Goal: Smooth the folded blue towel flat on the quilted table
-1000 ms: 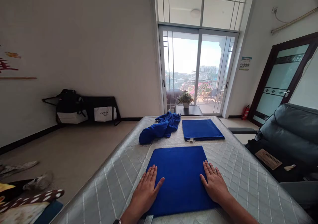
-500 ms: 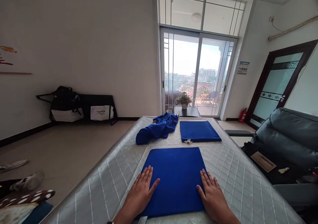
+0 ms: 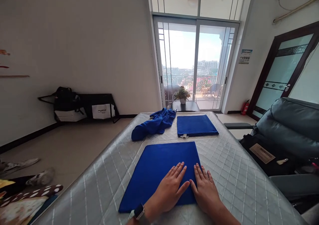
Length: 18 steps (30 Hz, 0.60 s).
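Observation:
A flat, folded blue cloth (image 3: 152, 171) lies in front of me on the quilted silver cover (image 3: 231, 171). My left hand (image 3: 171, 185) rests palm down on its right half, fingers stretched out. My right hand (image 3: 205, 185) lies flat along the cloth's right edge, partly on the cover, its thumb close to the left thumb. Both palms hide the cloth's lower right part. Farther off, a second neatly folded blue cloth (image 3: 196, 125) shows a white tag at its near edge. Left of that one sits a crumpled blue cloth (image 3: 156, 123).
A dark armchair (image 3: 294, 128) holding a black bag stands at the right. A potted plant (image 3: 182, 95) is on a small table beyond the far edge. Bags rest on a black rack (image 3: 102, 100) by the left wall. Another person's shoes (image 3: 42, 178) show at lower left.
My left hand has slid right across the cloth, from its left edge to beside my right hand. The right hand stays near the right edge. The view has shifted slightly.

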Each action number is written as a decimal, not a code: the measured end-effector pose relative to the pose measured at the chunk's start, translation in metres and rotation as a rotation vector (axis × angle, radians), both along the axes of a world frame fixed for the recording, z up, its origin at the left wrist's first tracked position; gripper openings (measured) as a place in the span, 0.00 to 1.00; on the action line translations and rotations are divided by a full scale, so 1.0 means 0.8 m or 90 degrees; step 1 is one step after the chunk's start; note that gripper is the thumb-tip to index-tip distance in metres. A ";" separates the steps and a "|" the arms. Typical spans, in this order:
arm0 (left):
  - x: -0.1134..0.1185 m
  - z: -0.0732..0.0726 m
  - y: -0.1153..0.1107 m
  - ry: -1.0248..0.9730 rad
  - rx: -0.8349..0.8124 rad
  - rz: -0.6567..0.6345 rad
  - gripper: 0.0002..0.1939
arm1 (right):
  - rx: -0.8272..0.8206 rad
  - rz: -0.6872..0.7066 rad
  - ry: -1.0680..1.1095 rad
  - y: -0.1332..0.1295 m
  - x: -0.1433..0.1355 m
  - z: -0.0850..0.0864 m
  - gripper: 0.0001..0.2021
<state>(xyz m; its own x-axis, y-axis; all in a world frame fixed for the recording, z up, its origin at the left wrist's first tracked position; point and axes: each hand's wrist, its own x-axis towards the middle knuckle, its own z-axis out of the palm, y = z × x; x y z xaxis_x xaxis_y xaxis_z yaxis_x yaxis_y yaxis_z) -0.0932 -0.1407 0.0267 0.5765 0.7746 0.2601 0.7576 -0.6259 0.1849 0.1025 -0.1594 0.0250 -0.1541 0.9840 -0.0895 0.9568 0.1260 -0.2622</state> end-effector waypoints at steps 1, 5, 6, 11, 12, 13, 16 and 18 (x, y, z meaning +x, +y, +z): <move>0.024 0.002 0.002 -0.005 0.005 -0.033 0.30 | 0.001 0.009 -0.006 0.001 0.001 -0.003 0.31; 0.083 0.000 0.014 -0.010 0.006 -0.056 0.31 | 0.021 0.051 -0.014 0.005 0.004 -0.018 0.30; 0.087 -0.002 0.016 -0.007 0.005 -0.051 0.31 | 0.024 0.053 -0.012 0.005 0.005 -0.020 0.30; 0.041 -0.017 0.020 0.025 0.021 -0.028 0.32 | 0.009 0.010 -0.002 0.004 0.002 -0.013 0.31; 0.022 -0.021 0.020 0.034 0.022 -0.010 0.32 | 0.011 0.002 0.004 0.003 0.001 -0.009 0.32; 0.001 -0.024 0.020 0.043 0.021 0.015 0.32 | 0.013 -0.003 0.010 0.002 0.000 -0.006 0.32; -0.072 -0.037 0.018 0.067 0.005 0.115 0.32 | 0.017 -0.009 0.025 -0.001 -0.001 0.000 0.33; -0.121 -0.047 0.012 0.074 -0.002 0.184 0.32 | 0.015 -0.010 0.029 -0.002 -0.001 0.002 0.33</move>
<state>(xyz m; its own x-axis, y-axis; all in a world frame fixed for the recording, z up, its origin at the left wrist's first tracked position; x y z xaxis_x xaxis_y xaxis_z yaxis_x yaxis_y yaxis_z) -0.1900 -0.1309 -0.0109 0.3573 0.9115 0.2035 0.9205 -0.3805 0.0884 0.1017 -0.1609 0.0264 -0.1422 0.9881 -0.0591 0.9456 0.1180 -0.3033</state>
